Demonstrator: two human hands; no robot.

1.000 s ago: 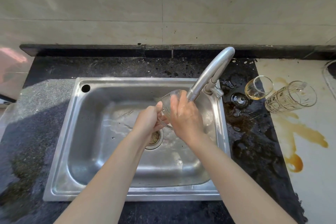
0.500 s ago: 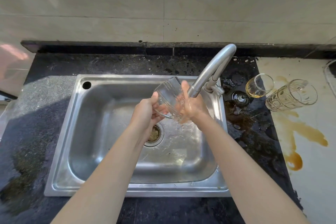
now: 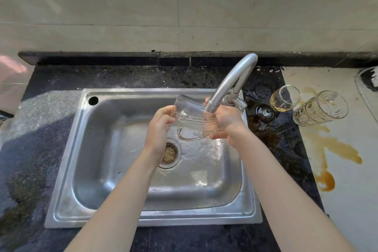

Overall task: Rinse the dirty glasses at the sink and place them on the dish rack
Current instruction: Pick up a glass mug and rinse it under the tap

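View from above a steel sink [image 3: 66, 170] set in a dark stone counter. I hold a clear glass mug [image 3: 190, 118] on its side over the basin, right under the spout of the curved faucet [image 3: 231, 82]. My left hand [image 3: 158, 129] wraps its curled fingers round the base end. My right hand [image 3: 227, 122] cups the mouth end from beneath, fingers bent round the rim. The mug's handle hangs downward, above the drain [image 3: 169, 154]. Water seems to run over the mouth end, though the blur makes this hard to confirm.

I judge that I am in the middle of rinsing this first mug. Two more wait on the counter to the right of the faucet: a small round glass [image 3: 285, 98] with yellowish liquid in it, and just beside it a patterned glass [image 3: 321, 108] lying tilted, near a brown spill [image 3: 327, 145].

Next I would need to tip the mug to drain it, keep a firm hold on the wet glass, and carry it to the dish rack, which is not in view.
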